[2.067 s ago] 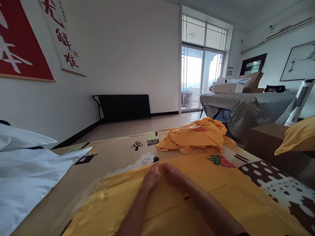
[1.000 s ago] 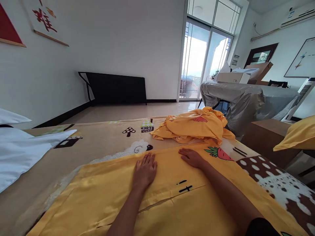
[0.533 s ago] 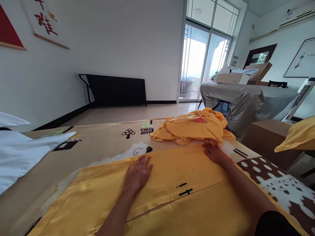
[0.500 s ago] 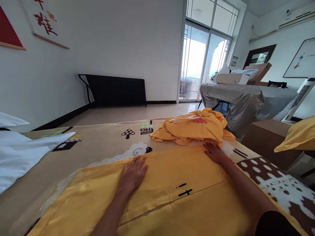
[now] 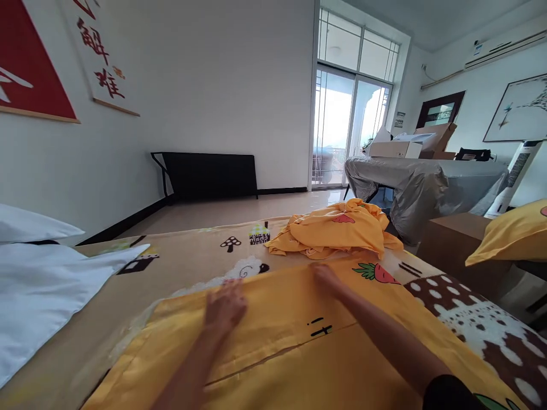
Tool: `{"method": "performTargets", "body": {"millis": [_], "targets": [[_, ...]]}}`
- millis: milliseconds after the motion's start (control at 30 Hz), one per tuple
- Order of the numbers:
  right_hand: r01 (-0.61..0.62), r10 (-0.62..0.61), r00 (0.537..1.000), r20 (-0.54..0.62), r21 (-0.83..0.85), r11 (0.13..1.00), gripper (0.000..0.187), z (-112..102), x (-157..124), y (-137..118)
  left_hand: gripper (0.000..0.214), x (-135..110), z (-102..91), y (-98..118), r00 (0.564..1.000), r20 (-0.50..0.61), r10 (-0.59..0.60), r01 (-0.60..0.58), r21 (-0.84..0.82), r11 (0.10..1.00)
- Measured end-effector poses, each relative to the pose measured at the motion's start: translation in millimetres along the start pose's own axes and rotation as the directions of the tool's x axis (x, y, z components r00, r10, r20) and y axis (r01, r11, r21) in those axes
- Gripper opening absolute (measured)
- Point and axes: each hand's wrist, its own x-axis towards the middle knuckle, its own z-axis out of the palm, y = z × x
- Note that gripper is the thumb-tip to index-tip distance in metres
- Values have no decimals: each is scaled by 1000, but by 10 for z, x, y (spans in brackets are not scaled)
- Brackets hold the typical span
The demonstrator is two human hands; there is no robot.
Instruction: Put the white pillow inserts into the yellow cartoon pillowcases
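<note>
A yellow printed bedding cloth (image 5: 273, 319) lies spread over the patterned blanket (image 5: 192, 262), with a crease running across it. My left hand (image 5: 225, 306) has its fingers bent down at the cloth's far edge, closed on the fabric; motion softens its outline. Further right along that edge, my right hand (image 5: 325, 279) is curled in a fist on the same cloth, blurred, its fingertips hidden. A carrot print (image 5: 378, 273) shows to the right of it. Just beyond the edge sits a bunched orange-yellow cloth (image 5: 333, 228) in a loose heap.
White pillows or covers (image 5: 38, 290) lie at the left. A yellow pillow (image 5: 510, 233) and a brown cardboard box (image 5: 447, 236) are at the right. Behind stand a plastic-covered table (image 5: 397, 176) with boxes and a black folded panel (image 5: 209, 176) against the wall.
My right hand has moved left from beside the heap, uncovering the carrot print. Both hands have gone from flat to curled. The view has tilted up slightly.
</note>
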Motion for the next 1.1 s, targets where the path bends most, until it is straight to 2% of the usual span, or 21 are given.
{"method": "performTargets", "body": {"millis": [67,100,133,200,233,300,400,500,567,600,633,700,733,800,867,900,933,1000,1100], "targets": [[86,-88,995,47,38,996,45,226,39,-495,57,-34,119,501,992,36,118,-116,-52,992],[108,-110,992,56,50,993,45,315,25,-661,55,-59,196,658,987,47,154,-151,-69,986],[111,-115,991,67,54,992,45,376,-7,-756,54,-87,267,743,982,40,183,-179,-79,981],[78,-82,992,94,45,996,47,398,-95,-730,54,-136,357,697,979,31,203,-200,-91,976],[49,-52,993,108,34,998,48,363,-142,-623,54,-154,370,578,980,29,197,-194,-93,977],[-16,16,991,130,4,1000,51,233,-242,-286,54,-180,350,198,987,40,155,-151,-95,984],[-139,146,981,125,-64,988,52,-25,-457,319,56,-236,295,-561,997,60,50,-46,-69,997],[-305,316,947,61,-147,941,53,-276,-770,837,54,-355,246,-1236,996,60,-62,59,41,997],[-374,383,923,14,-189,908,51,-415,-951,1048,55,-453,170,-1445,989,34,-141,136,122,983],[-395,402,916,-7,-204,896,50,-466,-1006,1088,55,-497,113,-1439,987,1,-158,156,163,974],[-404,409,912,-25,-217,889,49,-500,-1030,1073,56,-536,48,-1352,987,-41,-152,158,201,967],[-353,357,934,-24,-220,909,44,-493,-988,851,56,-594,-75,-953,992,-116,-57,83,228,970],[-298,304,953,-8,-215,930,41,-448,-935,648,56,-617,-117,-669,993,-113,-16,38,192,981],[-124,137,988,77,-151,981,40,-276,-818,118,55,-665,-131,-47,994,-8,112,-112,2,994],[-5,8,987,159,-17,1000,44,-46,-753,-433,53,-731,-55,476,974,53,218,-215,-70,974],[-5,-7,985,173,69,998,48,63,-754,-659,52,-769,3,649,967,68,244,-237,-95,967],[22,-39,987,157,110,994,50,151,-777,-829,52,-806,65,748,961,61,271,-264,-112,958],[41,-55,993,101,136,990,53,237,-866,-971,51,-868,166,731,949,29,314,-307,-149,940],[36,-47,993,107,103,994,52,144,-1017,-755,52,-916,211,324,941,18,337,-330,-166,929]]}}
